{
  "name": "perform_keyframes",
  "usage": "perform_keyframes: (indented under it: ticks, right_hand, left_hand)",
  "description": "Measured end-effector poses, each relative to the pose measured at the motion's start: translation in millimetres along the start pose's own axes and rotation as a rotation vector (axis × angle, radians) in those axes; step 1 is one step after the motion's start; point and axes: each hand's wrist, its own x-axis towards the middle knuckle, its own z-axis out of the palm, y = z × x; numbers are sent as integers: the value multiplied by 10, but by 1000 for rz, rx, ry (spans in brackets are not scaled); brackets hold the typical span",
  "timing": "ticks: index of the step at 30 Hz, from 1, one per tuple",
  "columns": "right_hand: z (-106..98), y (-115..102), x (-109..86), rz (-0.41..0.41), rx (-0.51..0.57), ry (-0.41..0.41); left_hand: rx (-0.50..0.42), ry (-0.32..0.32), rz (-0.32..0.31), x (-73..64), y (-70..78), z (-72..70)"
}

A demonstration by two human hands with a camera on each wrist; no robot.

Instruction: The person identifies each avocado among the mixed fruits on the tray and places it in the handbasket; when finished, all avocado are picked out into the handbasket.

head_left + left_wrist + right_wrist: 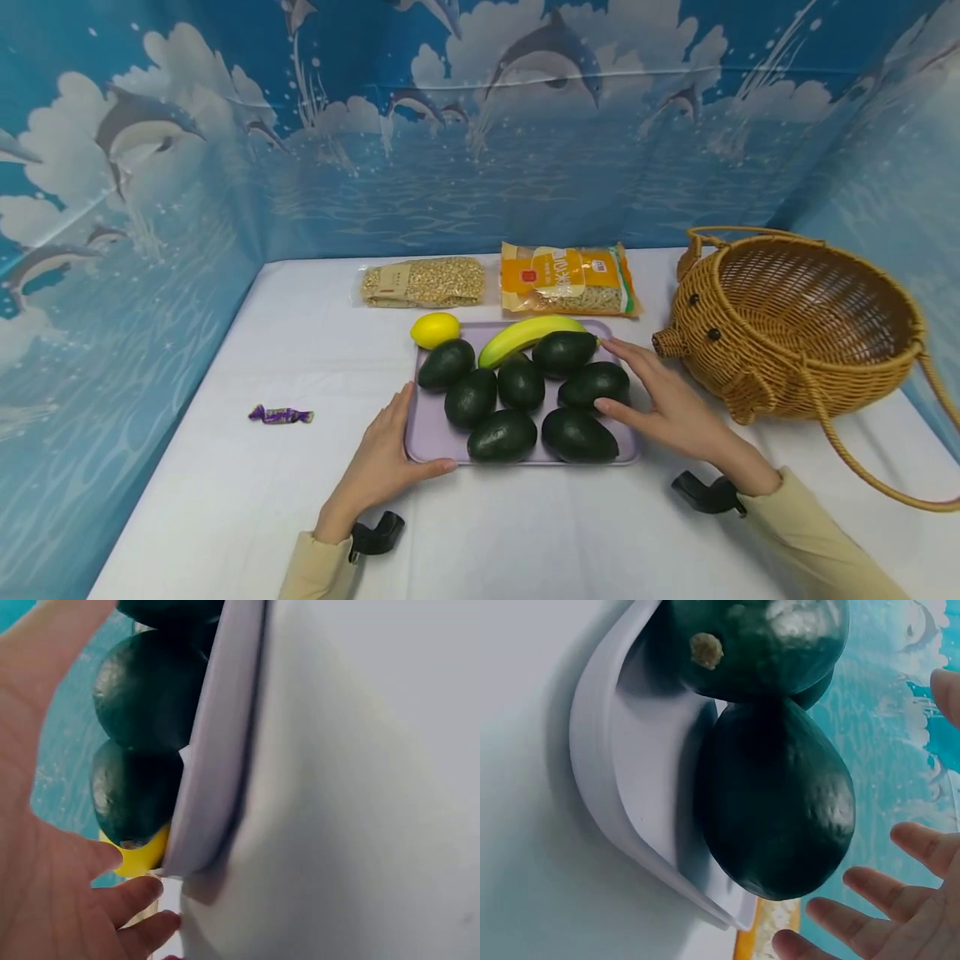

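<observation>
A pale purple tray [435, 433] carries several dark green avocados [502, 436] and a yellow banana [525, 335]. At its back left corner is a lemon [435, 331]. My left hand [382, 442] is at the tray's front left corner, with fingers along the left rim and thumb by the front rim. My right hand [667, 408] reaches over the right rim, fingers spread, beside an avocado [596, 384] at the right side. In the right wrist view, the fingers spread beside an avocado [780, 802] without curling round it. Neither hand grips anything.
A wicker pig-shaped basket [705, 367] with a rope-like handle stands at the right. Behind the tray lie a clear bag of grain [442, 282] and an orange-printed bag [566, 279]. A purple-wrapped candy [281, 415] lies at the left. Dolphin-patterned cloth surrounds the table.
</observation>
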Motion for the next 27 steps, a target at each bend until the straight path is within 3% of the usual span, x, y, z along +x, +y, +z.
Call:
perform_keyframes:
  ticks: [4,8,27]
  right_hand:
    - [36,38,31,-23,41,22]
    - [54,67,61,-41,60,32]
    - [154,168,115,28,49,38]
  left_hand:
    - [13,-23,-23,-5,-35,45]
    - [39,5,3,-8,-70,90]
    - [-1,77,41,-5,-147,198]
